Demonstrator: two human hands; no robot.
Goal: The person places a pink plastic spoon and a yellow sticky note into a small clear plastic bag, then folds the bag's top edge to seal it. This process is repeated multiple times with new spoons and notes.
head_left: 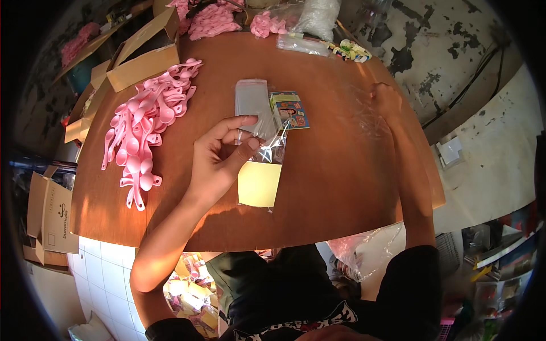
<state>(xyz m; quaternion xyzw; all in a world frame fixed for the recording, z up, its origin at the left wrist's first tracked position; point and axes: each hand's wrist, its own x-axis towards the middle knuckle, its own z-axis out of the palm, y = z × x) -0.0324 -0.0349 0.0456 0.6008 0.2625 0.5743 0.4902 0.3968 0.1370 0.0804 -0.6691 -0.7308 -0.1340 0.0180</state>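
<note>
Dark shirt point(381, 318) fabric fills the bottom of the frame, cut off by the lower edge; at lower left, a forearm and a leg partly hide a heap of yellow and pink packets point(190, 290). Clear film point(364, 116) near the right hand point(387, 101) is too faint to trace. At upper left stands an open cardboard box point(142, 68), its contents hard to make out. At center, a clear bag point(274, 152) over the bench point(335, 187) holds a yellow card point(259, 185). The left hand point(224, 149) pinches the bag's upper part, thumb and fingers nearly together, just below stacked clear sleeves point(250, 98) and printed cards point(291, 110). At upper right, the right hand's fingers curl inward; whether they grip the film cannot be told. Pink spoons point(139, 125) lie piled at left.
</note>
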